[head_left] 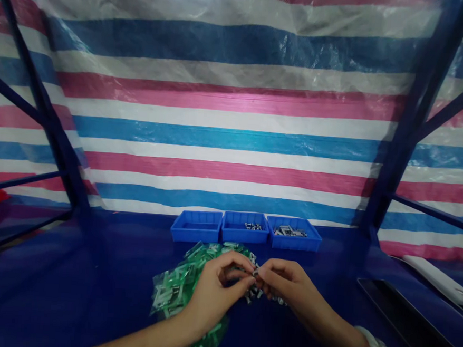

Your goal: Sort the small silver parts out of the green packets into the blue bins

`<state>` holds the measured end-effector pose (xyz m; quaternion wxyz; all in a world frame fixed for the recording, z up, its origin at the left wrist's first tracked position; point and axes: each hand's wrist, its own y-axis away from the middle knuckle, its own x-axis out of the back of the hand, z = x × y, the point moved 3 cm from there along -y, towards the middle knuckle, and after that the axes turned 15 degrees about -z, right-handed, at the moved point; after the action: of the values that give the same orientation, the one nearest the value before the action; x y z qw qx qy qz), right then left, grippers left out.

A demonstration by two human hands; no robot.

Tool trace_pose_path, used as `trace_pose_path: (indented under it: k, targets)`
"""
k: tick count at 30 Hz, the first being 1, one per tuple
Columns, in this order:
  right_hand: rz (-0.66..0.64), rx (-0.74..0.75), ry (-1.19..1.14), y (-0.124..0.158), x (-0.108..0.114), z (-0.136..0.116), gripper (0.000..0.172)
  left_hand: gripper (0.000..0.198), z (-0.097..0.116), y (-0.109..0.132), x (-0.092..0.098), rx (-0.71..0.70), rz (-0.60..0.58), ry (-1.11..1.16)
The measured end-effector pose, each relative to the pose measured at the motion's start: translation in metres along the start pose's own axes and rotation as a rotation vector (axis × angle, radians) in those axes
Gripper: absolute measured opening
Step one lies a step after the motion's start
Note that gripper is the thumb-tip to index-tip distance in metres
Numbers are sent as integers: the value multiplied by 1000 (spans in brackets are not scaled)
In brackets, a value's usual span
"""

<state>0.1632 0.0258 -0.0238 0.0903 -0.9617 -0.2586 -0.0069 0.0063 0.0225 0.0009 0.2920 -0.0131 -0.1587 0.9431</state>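
Note:
My left hand and my right hand meet over the blue tabletop, fingers pinched together on a small metal part held between them. Under and left of my left hand lies a heap of small clear green-tinted packets. A few loose small metal parts lie on the table below my fingers. A white bead bracelet is on my right wrist.
Three blue bins stand in a row at the back: the left bin looks empty, the middle bin and right bin hold small metal parts. A striped tarp hangs behind. A dark tray and a white object lie at right.

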Motion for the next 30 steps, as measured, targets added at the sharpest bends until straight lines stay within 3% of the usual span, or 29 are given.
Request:
trace_pose_path:
  k: [5, 10, 14, 20, 25, 30]
  targets:
    - [87, 33, 167, 4, -4, -7, 24, 4, 1, 2, -2, -17, 1, -91]
    - [211, 288, 606, 15, -11, -30, 2, 12, -9, 3, -2, 134, 32, 129]
    - [181, 446, 776, 21, -17, -38, 15, 16, -17, 7, -11, 253, -22, 476]
    - [176, 429, 783, 20, -15, -35, 14, 20, -19, 11, -14, 293, 56, 690]
    - [212, 375, 794, 20, -12, -36, 13, 24, -17, 11, -14, 277, 75, 625]
    - [178, 317, 788, 17, -11, -33, 12, 20, -4, 10, -12, 174, 54, 325]
